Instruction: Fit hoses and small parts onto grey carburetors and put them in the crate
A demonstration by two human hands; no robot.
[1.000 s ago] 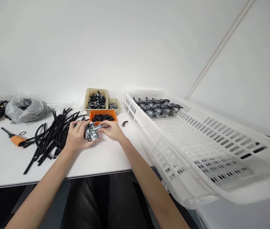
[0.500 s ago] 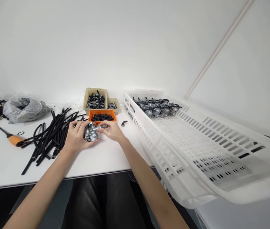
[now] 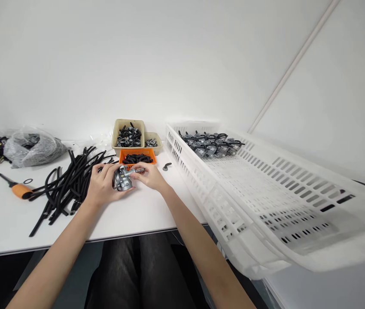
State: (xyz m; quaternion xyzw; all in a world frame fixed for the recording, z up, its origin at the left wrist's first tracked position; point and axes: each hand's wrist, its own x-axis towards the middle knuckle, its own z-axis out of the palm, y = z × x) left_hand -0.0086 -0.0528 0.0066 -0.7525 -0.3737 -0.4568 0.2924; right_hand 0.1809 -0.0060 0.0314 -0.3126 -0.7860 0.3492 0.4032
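A silver metal carburetor [image 3: 123,182] is held just above the white table. My left hand [image 3: 102,185] wraps round its left side and underside, with the thumb below. From the right, my right hand [image 3: 150,176] pinches the carburetor at a slim metal stem [image 3: 140,170] sticking out of its side; the fingers partly cover where the two meet. Right behind the hands stands an orange basket [image 3: 153,157] of short black rubber pieces. A small black part [image 3: 167,166] lies on the table to the right of my right hand.
Black hoses [image 3: 76,180] lie heaped at left beside an orange-handled tool [image 3: 21,190], a black ring [image 3: 28,181] and a plastic bag [image 3: 37,150]. Two beige bins [image 3: 115,134] of parts stand behind. A large white crate [image 3: 234,201] at right holds several carburetors [image 3: 211,146].
My hands keep the same hold on the carburetor, with hardly any movement. The view has shifted very slightly.
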